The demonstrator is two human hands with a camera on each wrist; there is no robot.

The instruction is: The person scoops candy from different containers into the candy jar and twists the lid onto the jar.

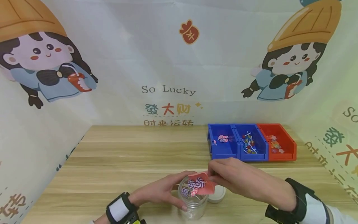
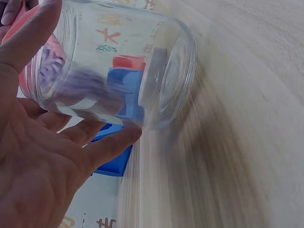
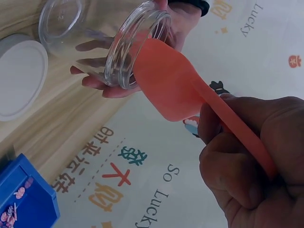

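Observation:
My left hand (image 1: 156, 190) grips a clear jar (image 1: 195, 211) near its rim, thumb on one side and fingers round the other, as the left wrist view also shows. My right hand (image 1: 237, 177) holds a pink scoop (image 3: 168, 80) by its handle, the scoop tilted over the jar's open mouth. Purple-and-white swirl candies (image 1: 199, 183) and a pink-and-white one (image 1: 194, 192) show at the scoop and the mouth. In the left wrist view, blurred purple candies (image 2: 85, 85) appear inside the jar. A white round lid (image 1: 217, 195) lies beside the jar on the table.
Along the right back of the wooden table (image 1: 126, 155) stand a blue bin (image 1: 223, 152) with a few pink swirl candies, a blue bin (image 1: 254, 157) of lollipops, and a red bin (image 1: 291, 152) of wrapped-looking sweets. A printed cloth (image 1: 126, 62) hangs behind.

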